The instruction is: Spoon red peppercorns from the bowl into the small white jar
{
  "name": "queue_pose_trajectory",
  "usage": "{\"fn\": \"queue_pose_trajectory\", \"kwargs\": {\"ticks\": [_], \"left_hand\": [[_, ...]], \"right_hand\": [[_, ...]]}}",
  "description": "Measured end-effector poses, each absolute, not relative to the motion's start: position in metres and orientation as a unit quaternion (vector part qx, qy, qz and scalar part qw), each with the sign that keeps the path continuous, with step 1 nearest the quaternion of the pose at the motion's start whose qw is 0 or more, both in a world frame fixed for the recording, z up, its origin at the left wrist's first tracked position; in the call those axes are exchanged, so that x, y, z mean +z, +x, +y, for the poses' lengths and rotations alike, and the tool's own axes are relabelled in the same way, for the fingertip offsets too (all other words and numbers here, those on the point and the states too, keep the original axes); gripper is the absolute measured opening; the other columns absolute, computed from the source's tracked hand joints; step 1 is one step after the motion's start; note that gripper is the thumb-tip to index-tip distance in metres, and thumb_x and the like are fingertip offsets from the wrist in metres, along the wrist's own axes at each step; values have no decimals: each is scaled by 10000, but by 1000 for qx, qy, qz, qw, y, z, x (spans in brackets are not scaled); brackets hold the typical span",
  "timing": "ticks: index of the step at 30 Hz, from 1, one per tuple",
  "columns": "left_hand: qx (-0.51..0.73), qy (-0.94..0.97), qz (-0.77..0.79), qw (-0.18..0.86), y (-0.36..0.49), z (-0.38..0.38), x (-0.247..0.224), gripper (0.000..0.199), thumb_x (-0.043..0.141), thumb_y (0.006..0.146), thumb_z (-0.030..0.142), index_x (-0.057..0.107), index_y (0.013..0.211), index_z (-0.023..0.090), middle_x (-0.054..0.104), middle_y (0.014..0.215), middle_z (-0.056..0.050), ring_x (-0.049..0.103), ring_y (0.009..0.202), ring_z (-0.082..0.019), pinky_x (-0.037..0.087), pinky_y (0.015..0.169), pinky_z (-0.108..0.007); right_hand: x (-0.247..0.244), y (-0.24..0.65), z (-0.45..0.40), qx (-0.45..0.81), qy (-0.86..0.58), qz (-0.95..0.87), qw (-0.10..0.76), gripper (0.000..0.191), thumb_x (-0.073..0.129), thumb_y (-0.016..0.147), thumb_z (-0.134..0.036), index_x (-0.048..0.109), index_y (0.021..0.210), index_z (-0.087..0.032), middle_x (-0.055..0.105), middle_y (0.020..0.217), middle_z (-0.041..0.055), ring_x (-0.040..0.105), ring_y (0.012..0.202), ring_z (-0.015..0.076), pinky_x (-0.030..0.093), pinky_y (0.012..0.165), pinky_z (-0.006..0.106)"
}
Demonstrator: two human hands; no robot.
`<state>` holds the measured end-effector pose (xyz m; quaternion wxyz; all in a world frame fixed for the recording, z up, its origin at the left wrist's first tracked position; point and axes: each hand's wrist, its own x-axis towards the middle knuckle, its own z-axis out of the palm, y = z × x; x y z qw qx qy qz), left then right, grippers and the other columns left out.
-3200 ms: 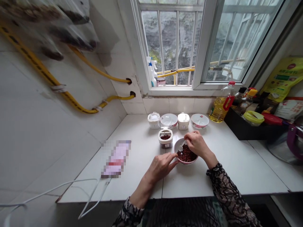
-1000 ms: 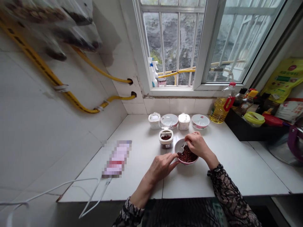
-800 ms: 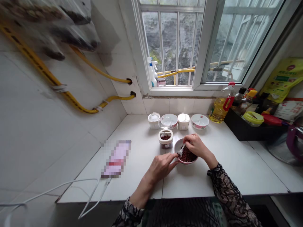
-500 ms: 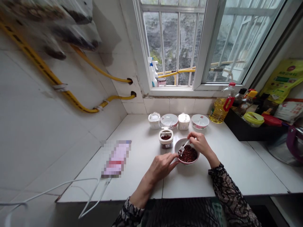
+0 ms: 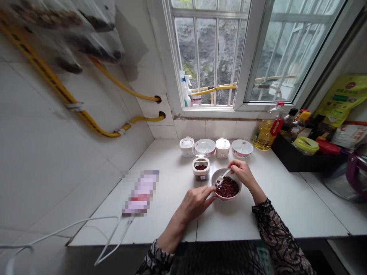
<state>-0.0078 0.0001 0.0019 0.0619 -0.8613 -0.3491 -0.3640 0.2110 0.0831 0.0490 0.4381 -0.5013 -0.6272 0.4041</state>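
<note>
A bowl point(image 5: 212, 183) with a pink outer side stands on the white counter, holding small dark red pieces point(image 5: 229, 187). My right hand point(image 5: 240, 171) pinches the handle of a small white spoon point(image 5: 220, 180), whose head is in the bowl near its left side. With fingers and thumb, my left hand point(image 5: 196, 200) grips the bowl's left rim. Just left of the bowl is a clear container point(image 5: 201, 173) with its lid up and similar red pieces inside.
Behind stand two white lidded jars point(image 5: 187, 148) point(image 5: 223, 149) and two bowls point(image 5: 206, 146) point(image 5: 242, 149). An oil bottle point(image 5: 265, 131) and a black box of condiments point(image 5: 292, 158) are at right. A blurred pink object point(image 5: 141, 193) with a white cable point(image 5: 111, 238) lies left.
The spoon and my right hand have shifted very slightly. My left hand stays on the bowl's rim.
</note>
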Motion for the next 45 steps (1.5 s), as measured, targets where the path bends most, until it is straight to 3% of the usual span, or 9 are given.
{"fn": "queue_pose_trajectory", "kwargs": {"ticks": [7,11,16,22,27,31,36,45], "left_hand": [[-362,-862,-348,76,-7,1,2,219,445,1042,334,590,1029,169,669,730,-8,658,600,-139,483,517,-226],[-364,-861,-345,90,-6,1,3,284,385,1059,362,584,1013,165,652,703,-7,658,588,-151,475,492,-238],[-367,-858,-350,82,-6,1,1,257,408,1055,347,596,1047,172,660,713,-7,669,602,-143,490,519,-229],[-359,-857,-360,79,-6,2,-3,230,460,1035,342,613,1045,172,663,717,-12,663,597,-139,488,519,-222],[-365,-858,-353,81,-6,1,1,259,419,1050,351,605,1032,171,660,711,-8,659,592,-142,481,507,-226],[-359,-862,-351,70,-7,0,2,237,442,1043,335,606,1040,164,656,721,-11,654,603,-141,483,521,-224],[-355,-863,-353,65,-8,0,0,222,469,1033,339,605,1042,165,672,742,-13,659,607,-141,465,511,-222],[-355,-862,-358,55,-8,0,1,198,501,1019,325,616,1050,168,679,741,-12,657,597,-128,471,515,-212]], "right_hand": [[48,211,87,446,-492,-589,460,129,539,618,-272,640,638,-194,570,489,-32,535,517,141,441,578,270],[51,200,89,447,-461,-576,505,173,590,687,-337,653,741,-185,643,590,1,591,576,159,494,639,301],[53,179,82,317,-414,-661,540,204,528,871,-346,657,912,-194,711,785,59,664,734,207,519,713,336],[58,170,68,100,-342,-814,459,228,448,936,-172,672,925,-212,734,859,82,662,847,235,459,885,403],[63,192,68,119,-418,-758,487,185,484,880,-179,666,872,-212,717,794,52,639,788,219,464,829,362],[56,208,75,119,-451,-777,422,172,492,810,-155,644,752,-212,702,727,37,621,730,203,439,824,357],[46,206,77,88,-429,-832,342,187,485,794,-96,639,761,-198,715,747,44,621,718,191,390,920,399],[44,199,73,178,-434,-821,326,227,486,758,-77,658,698,-212,724,719,19,611,741,187,426,865,345]]}}
